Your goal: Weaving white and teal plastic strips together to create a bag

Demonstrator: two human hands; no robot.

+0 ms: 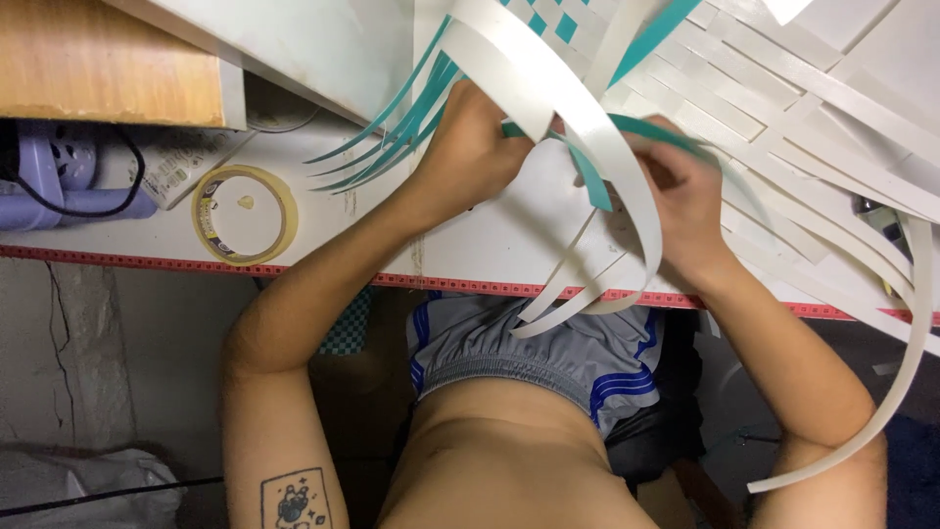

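A flat mat woven of white strips [783, 88] with a few teal strips [392, 127] lies on a white table [470, 245]. Loose strip ends fan out toward me and curl over the table's front edge. My left hand [475, 137] is closed on a white strip and a teal strip at the mat's near edge. My right hand [685, 201] pinches strips beside it, partly hidden behind a looping white strip [627, 167]. A teal strip [587, 176] runs between the two hands.
A roll of clear tape [245, 216] lies on the table at the left. Further left are a purple plastic object [59, 176] with a black cable and a wooden board [108, 59]. A red measuring strip [147, 259] lines the table's front edge.
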